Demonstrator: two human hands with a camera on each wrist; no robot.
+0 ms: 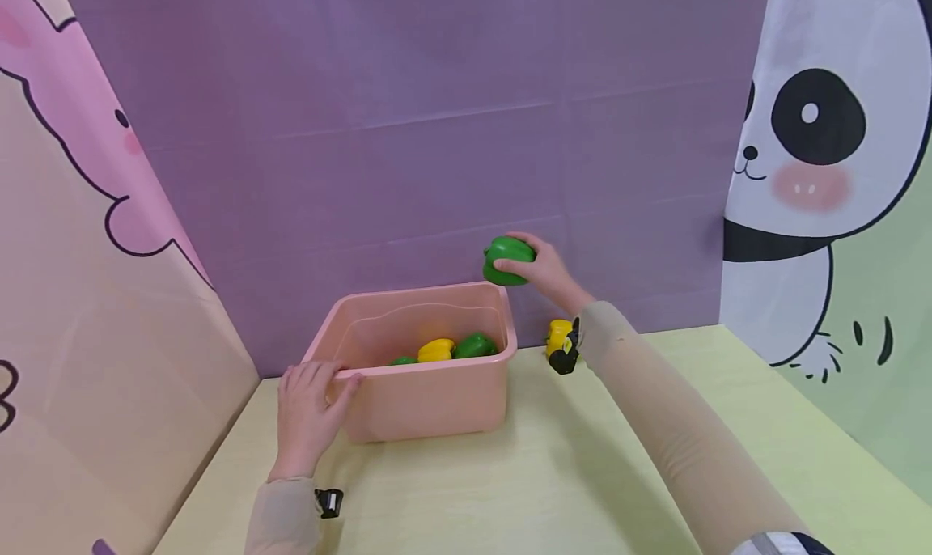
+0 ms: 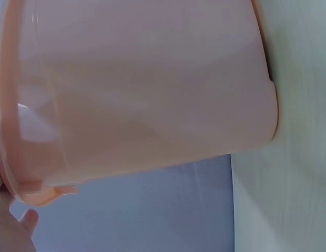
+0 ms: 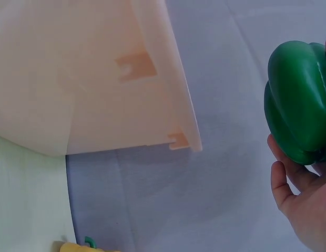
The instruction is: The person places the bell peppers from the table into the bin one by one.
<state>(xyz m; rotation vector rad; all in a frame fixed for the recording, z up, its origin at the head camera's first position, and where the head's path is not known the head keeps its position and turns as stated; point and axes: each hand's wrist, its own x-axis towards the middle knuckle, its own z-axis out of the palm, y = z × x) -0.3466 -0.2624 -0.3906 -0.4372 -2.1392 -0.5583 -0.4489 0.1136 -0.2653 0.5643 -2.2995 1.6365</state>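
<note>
Nearest the front edge of the tabletop, the left hand (image 1: 309, 413) is seen curled over the near left corner of the pink tub (image 1: 429, 401), fingers hooked on the rim, thumb outside. The tub is best kept pinned like that so it cannot slide. Inside, against the far wall, a yellow pepper (image 1: 436, 349) and two green ones are seen. Further back, above the tub's far right corner, a green pepper (image 1: 507, 260) is held aloft by the right hand (image 1: 549, 276); fingers are wrapped round its far side, thumb beneath. It is judged best carried fully over the rim and lowered before release. Behind the right wrist, another yellow pepper (image 1: 558, 335) is left near the tabletop's back edge.
</note>
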